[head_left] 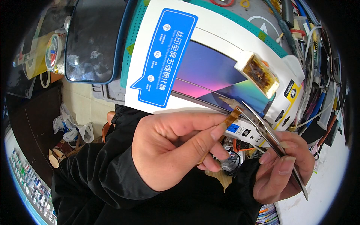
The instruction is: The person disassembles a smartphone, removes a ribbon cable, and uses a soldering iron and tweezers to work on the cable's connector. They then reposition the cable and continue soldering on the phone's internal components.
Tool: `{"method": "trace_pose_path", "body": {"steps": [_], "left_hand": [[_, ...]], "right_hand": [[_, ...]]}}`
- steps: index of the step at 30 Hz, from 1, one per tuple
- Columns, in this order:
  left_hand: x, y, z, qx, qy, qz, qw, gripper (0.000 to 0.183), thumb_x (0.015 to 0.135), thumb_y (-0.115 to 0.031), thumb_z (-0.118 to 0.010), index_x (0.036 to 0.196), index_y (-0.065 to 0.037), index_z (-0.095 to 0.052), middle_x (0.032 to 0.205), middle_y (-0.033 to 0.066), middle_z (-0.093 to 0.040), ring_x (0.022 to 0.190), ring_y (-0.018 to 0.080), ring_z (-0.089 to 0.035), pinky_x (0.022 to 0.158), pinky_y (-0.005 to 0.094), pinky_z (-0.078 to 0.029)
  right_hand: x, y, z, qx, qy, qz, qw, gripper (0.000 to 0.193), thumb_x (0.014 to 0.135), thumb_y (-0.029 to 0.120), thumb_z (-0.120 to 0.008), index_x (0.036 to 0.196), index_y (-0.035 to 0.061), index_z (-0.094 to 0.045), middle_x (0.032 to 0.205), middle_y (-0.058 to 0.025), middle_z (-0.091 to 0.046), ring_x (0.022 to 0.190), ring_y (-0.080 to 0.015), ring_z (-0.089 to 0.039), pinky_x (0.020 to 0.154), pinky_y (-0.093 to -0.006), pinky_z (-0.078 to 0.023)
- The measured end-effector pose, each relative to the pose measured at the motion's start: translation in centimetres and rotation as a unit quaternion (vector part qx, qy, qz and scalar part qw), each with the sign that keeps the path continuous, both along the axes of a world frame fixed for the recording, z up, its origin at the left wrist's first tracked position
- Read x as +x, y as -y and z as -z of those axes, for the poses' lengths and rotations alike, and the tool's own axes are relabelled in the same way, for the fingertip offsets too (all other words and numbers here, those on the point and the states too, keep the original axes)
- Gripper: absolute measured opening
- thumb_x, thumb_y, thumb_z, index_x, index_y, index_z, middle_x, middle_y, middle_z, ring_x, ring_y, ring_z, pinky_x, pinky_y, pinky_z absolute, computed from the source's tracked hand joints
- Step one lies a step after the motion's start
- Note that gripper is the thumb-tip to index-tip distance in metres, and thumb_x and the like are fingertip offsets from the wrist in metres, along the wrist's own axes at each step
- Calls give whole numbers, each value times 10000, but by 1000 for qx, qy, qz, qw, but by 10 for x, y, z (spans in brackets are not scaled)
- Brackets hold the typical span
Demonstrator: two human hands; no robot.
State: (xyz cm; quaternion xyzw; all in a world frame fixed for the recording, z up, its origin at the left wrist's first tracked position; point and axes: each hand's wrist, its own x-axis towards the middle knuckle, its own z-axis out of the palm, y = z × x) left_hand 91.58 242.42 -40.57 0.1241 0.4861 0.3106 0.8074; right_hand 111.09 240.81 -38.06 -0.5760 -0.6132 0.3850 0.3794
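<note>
My left hand (183, 146) pinches an amber-brown, ribbon-like strip (232, 117) between thumb and forefinger. The strip's far end rises above the fingertips, and its exact kind I cannot make out. In my right hand (285, 165) is a pair of metal tweezers (275, 144), slanting up to the left with tips slightly apart beside that end. Whether the tips touch it is unclear. Below both hands' fingertips lies a white screen-protector package (150, 22) with a blue label and a colourful phone picture. On it rests a small open block (260, 75) of dark brown, resin-like material with pale edges.
A dark phone-shaped screen (95, 41) with a blue frame lies at the left, near a tape roll (54, 52). Under the package is a green mat (129, 60). Tangled cables and tools (318, 75) crowd the right side. Plastic bags (73, 123) sit lower left.
</note>
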Motion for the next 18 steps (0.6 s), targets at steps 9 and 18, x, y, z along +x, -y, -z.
{"method": "trace_pose_path", "body": {"steps": [9,18], "left_hand": [[-1,1,2,10,7,-3,1000,263,985,-24,-525,1228,63,-578,850,232,-702,706,253,-721,616,297,-616],[0,1,3,14,8,-5,1000,258,984,-23,-527,1221,59,-583,851,235,-701,708,253,-722,610,297,-617]], "right_hand": [[0,1,-1,-6,-9,-9,1000,256,932,167,-623,1087,8,-494,1009,-246,-616,728,-135,-576,709,-254,-506],[-1,2,1,11,-9,7,1000,250,930,179,-611,1060,-4,-502,965,-236,-627,723,-156,-588,698,-254,-505]]}}
